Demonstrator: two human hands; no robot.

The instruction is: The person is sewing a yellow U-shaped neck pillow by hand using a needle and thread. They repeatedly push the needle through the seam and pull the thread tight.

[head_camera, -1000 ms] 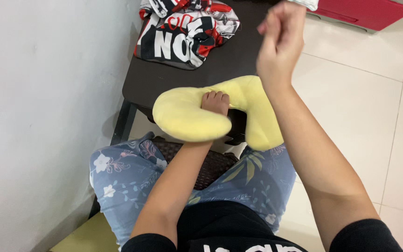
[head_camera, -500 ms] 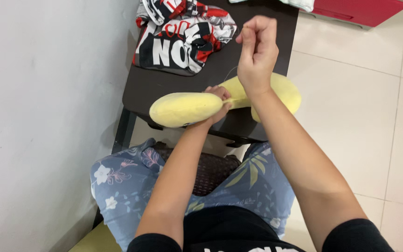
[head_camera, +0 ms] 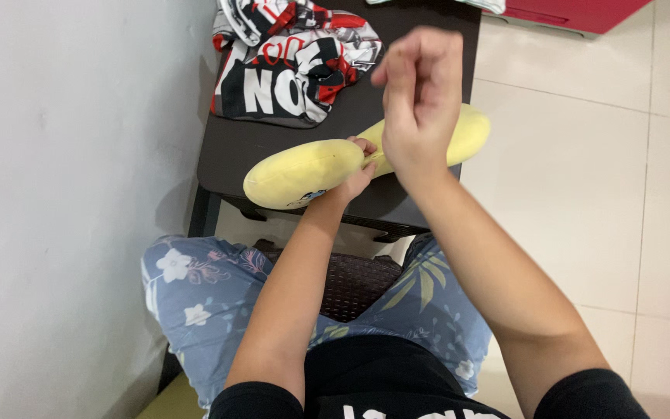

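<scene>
- The yellow plush cushion (head_camera: 304, 172) lies over the near edge of the dark table (head_camera: 234, 147), its long axis running left to right, the right end rising a little away from the person.
- The left hand (head_camera: 354, 174) is clamped around its narrow middle.
- The right hand (head_camera: 412, 97) is raised just above the same spot, fingers pinched together; whether they hold anything is too fine to tell.
- A crumpled printed cloth (head_camera: 292, 62) lies further back on the table.

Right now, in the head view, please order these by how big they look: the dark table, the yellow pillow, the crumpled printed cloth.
1. dark table
2. yellow pillow, partly hidden by the right hand
3. printed cloth; close to the pillow, so this order is unsure.
</scene>
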